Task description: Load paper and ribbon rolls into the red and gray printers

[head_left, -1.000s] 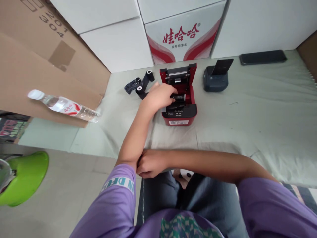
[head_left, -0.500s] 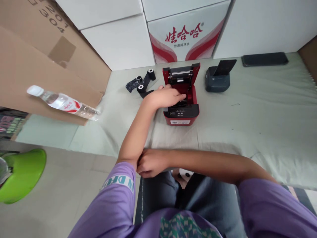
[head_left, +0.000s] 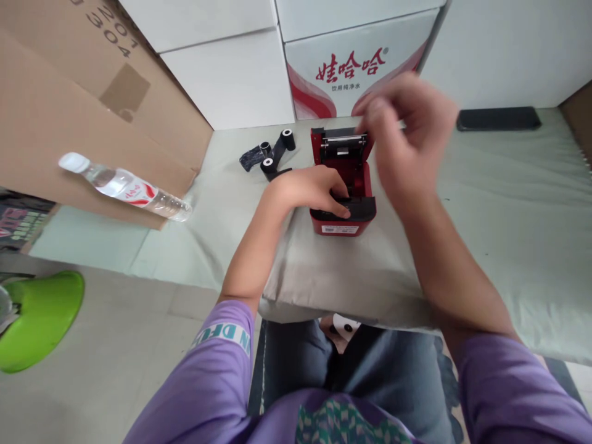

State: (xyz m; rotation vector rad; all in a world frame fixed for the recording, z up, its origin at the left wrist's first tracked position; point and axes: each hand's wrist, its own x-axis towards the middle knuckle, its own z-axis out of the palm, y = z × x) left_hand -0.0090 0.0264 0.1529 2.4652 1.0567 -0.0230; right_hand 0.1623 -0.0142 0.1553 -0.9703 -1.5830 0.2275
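Up from the lap has come the right hand (head_left: 407,132) — it now hangs blurred in the air above the back of the red printer (head_left: 343,185), fingers loosely curled, holding nothing that I can see. The left hand (head_left: 314,188) has slid from the inside bay to the front edge, and its fingers lie flat on the black front panel, pressing but not clamped.

The printer sits on the pale green cloth (head_left: 499,203), lid open toward the white boxes (head_left: 356,68). It looks like rigid plastic, compact and probably light, so it may slide on the soft cloth if pushed. The lid hinge and the inner roller seem the delicate parts — better to hold the body by its two sides. Black ribbon rolls (head_left: 272,154) lie just left of it.
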